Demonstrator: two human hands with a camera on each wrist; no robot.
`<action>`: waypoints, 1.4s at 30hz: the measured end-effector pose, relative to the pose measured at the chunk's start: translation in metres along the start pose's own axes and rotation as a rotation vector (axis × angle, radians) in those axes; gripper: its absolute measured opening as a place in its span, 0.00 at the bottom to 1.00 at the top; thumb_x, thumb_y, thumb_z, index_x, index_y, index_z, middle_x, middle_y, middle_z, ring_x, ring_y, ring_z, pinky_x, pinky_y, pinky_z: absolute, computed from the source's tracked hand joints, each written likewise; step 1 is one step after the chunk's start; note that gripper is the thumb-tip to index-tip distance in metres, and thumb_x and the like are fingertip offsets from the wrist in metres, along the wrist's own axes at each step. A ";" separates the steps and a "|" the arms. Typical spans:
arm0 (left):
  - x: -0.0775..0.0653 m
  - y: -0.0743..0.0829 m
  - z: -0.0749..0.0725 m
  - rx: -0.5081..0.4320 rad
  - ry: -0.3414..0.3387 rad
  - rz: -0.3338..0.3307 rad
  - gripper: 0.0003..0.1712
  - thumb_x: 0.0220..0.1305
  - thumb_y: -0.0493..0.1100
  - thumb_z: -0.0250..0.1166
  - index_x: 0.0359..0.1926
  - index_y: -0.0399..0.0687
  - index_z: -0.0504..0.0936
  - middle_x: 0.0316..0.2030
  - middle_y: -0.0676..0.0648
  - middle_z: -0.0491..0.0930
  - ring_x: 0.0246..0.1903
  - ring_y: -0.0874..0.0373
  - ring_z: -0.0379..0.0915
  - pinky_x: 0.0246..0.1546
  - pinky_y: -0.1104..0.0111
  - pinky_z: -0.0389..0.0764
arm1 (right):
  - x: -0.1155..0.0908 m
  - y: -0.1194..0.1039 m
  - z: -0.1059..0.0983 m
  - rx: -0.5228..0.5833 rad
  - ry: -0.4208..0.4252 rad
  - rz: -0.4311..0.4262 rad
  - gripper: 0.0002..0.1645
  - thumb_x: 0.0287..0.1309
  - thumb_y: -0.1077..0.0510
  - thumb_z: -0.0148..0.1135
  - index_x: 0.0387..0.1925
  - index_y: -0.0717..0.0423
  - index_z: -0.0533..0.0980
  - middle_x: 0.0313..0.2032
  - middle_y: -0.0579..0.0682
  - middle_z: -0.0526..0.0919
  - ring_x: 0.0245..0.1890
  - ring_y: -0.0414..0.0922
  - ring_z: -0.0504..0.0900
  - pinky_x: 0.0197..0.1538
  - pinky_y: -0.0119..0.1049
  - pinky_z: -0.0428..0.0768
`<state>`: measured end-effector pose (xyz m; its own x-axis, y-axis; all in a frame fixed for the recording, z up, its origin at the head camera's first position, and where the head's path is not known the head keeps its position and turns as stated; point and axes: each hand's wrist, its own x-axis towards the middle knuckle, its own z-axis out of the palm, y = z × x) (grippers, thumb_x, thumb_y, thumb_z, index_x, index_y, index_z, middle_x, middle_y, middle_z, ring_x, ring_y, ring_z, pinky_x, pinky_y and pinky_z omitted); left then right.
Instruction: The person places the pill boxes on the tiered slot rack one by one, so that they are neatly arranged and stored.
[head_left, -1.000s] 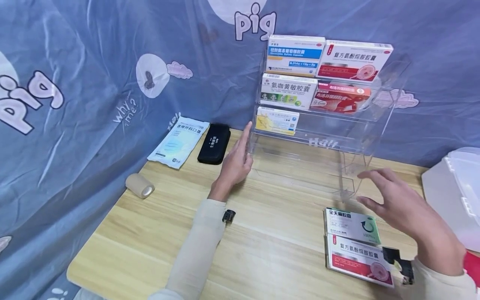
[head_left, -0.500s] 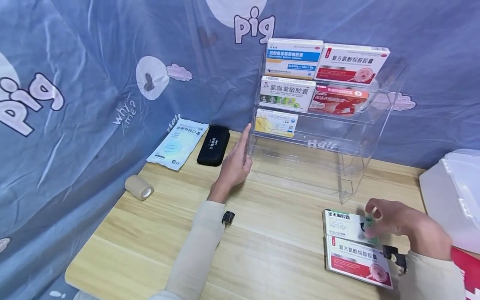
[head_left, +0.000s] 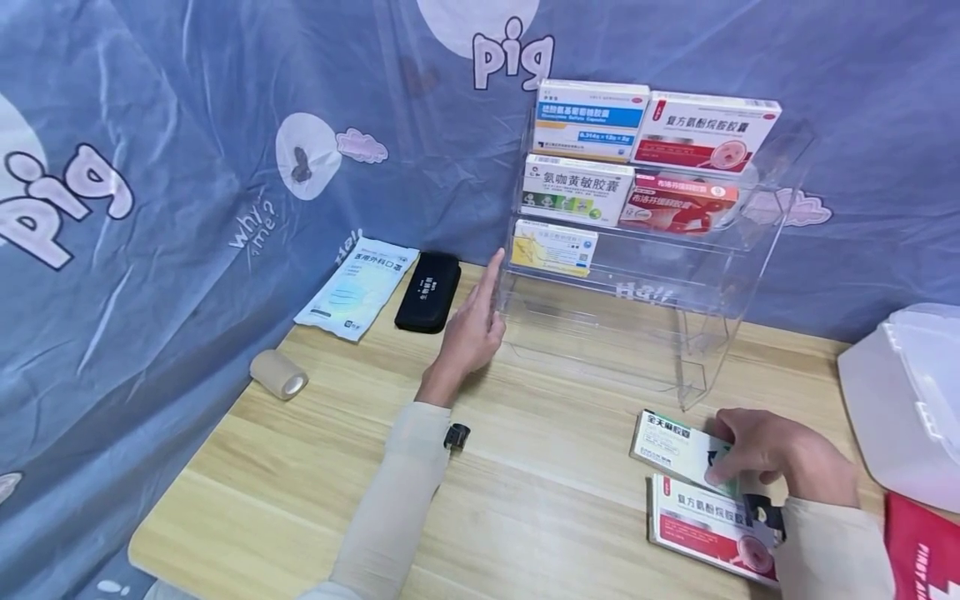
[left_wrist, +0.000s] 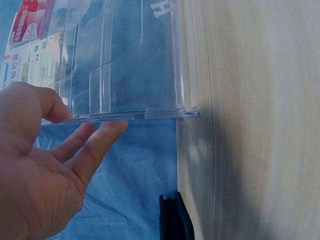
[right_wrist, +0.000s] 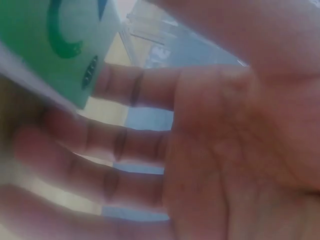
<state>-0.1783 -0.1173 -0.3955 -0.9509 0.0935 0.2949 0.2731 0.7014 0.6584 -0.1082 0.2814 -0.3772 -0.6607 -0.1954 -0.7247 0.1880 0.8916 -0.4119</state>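
Observation:
My right hand [head_left: 780,454] pinches the right end of a white and green medicine box [head_left: 667,442]. This box is slightly turned, its left end beside the top of a white and red medicine box [head_left: 701,521] on the table. In the right wrist view, the box's green end [right_wrist: 60,45] shows near the fingers, which are loosely spread. My left hand [head_left: 471,329] is at the left side of a clear acrylic display rack [head_left: 600,350]. The left wrist view shows its thumb and fingers on either side of the rack's side panel [left_wrist: 150,114].
Several medicine boxes, including a blue and white one [head_left: 588,121], fill the rack's upper tiers. Left of it lie a black case [head_left: 427,292], a mask packet [head_left: 356,287] and a tan bandage roll [head_left: 279,373]. A white bin [head_left: 892,417] and red pouch [head_left: 918,542] stand right.
My right hand has come down from near the rack's right foot onto the white and green box, taken hold of it and shifted it slightly left. My left hand stays put.

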 end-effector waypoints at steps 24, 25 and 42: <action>0.000 0.000 0.001 -0.004 0.009 0.019 0.58 0.60 0.33 0.56 0.74 0.83 0.32 0.75 0.53 0.58 0.44 0.51 0.76 0.32 0.59 0.77 | -0.005 0.012 -0.010 -0.130 0.197 -0.567 0.19 0.49 0.51 0.72 0.35 0.52 0.70 0.34 0.45 0.75 0.36 0.33 0.71 0.37 0.29 0.73; 0.000 0.000 0.000 -0.004 0.010 0.021 0.58 0.60 0.33 0.56 0.74 0.83 0.32 0.75 0.53 0.58 0.45 0.51 0.76 0.32 0.59 0.78 | -0.005 0.013 -0.011 -0.108 0.204 -0.608 0.18 0.50 0.53 0.72 0.35 0.52 0.70 0.34 0.44 0.75 0.36 0.32 0.72 0.37 0.28 0.73; -0.002 0.002 0.000 0.000 0.001 0.007 0.58 0.61 0.33 0.55 0.74 0.84 0.31 0.76 0.54 0.55 0.52 0.50 0.76 0.35 0.57 0.79 | -0.026 0.004 -0.021 0.019 0.330 -0.811 0.13 0.60 0.67 0.62 0.46 0.57 0.76 0.43 0.43 0.81 0.43 0.33 0.83 0.44 0.24 0.80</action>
<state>-0.1760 -0.1158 -0.3951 -0.9489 0.0978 0.2999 0.2797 0.7005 0.6566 -0.1053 0.2987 -0.3491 -0.7720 -0.6356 -0.0082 -0.4210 0.5209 -0.7426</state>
